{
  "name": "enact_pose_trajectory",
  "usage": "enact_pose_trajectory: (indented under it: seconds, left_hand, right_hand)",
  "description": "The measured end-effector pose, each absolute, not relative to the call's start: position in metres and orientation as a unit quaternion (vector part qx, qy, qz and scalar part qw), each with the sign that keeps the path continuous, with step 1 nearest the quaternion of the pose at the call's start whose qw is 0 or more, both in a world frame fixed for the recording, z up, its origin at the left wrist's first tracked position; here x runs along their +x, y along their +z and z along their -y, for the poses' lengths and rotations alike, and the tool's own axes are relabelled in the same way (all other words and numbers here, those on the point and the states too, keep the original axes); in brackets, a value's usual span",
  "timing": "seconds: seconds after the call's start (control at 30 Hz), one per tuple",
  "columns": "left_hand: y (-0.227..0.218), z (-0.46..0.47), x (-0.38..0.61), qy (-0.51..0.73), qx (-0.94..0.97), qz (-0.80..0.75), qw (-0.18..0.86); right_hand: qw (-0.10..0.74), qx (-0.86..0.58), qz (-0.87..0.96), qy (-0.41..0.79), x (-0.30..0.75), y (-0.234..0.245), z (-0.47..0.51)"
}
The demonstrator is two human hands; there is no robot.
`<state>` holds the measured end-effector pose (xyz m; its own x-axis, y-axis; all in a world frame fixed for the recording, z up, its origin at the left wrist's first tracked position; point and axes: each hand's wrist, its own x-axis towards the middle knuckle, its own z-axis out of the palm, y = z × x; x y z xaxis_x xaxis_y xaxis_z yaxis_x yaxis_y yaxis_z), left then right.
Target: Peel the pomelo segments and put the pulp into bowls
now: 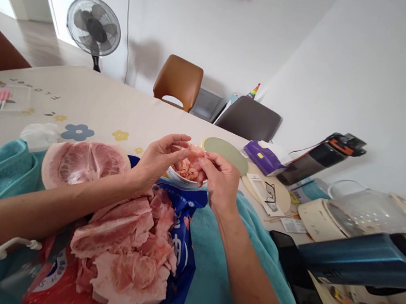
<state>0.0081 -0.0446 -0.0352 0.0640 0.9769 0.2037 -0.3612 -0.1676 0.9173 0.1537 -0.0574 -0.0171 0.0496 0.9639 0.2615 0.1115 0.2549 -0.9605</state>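
Both my hands meet over a white bowl (186, 182) of pink pomelo pulp (186, 168). Between the fingertips is a translucent piece of pomelo flesh (195, 152). My left hand (162, 158) pinches it from the left, thumb and fingers closed toward it. My right hand (219, 178) grips its other side, fingers curled. Just below my forearms, torn pomelo peel and membrane (126, 248) lie heaped on a blue and red plastic bag (185, 253). A hollowed pomelo rind (85, 165) sits beyond my left forearm, open side up.
A teal towel (211, 274) lies under the bag. On the right are a black phone (302, 279), a blue bottle (361, 256), a dark tumbler (315, 159), glasses (271, 194) and a purple tissue pack (265, 157). A green round mat (226, 155) lies behind the bowl.
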Motion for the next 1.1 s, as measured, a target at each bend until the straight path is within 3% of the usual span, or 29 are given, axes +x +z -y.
enact_pose_trajectory:
  seconds: [0.17, 0.53, 1.1]
  left_hand:
    - [-0.032, 0.05, 0.01, 0.6, 0.515, -0.36, 0.496]
    - [-0.033, 0.051, 0.011, 0.571, 0.499, -0.307, 0.576]
    - [-0.03, 0.047, 0.009, 0.523, 0.432, -0.276, 0.681]
  right_hand:
    - [0.532, -0.486, 0.615, 0.319, 0.15, -0.018, 0.061]
    - [0.483, -0.465, 0.703, 0.237, 0.157, -0.015, 0.065]
    - [0.522, -0.36, 0.522, 0.57, 0.16, -0.026, 0.054]
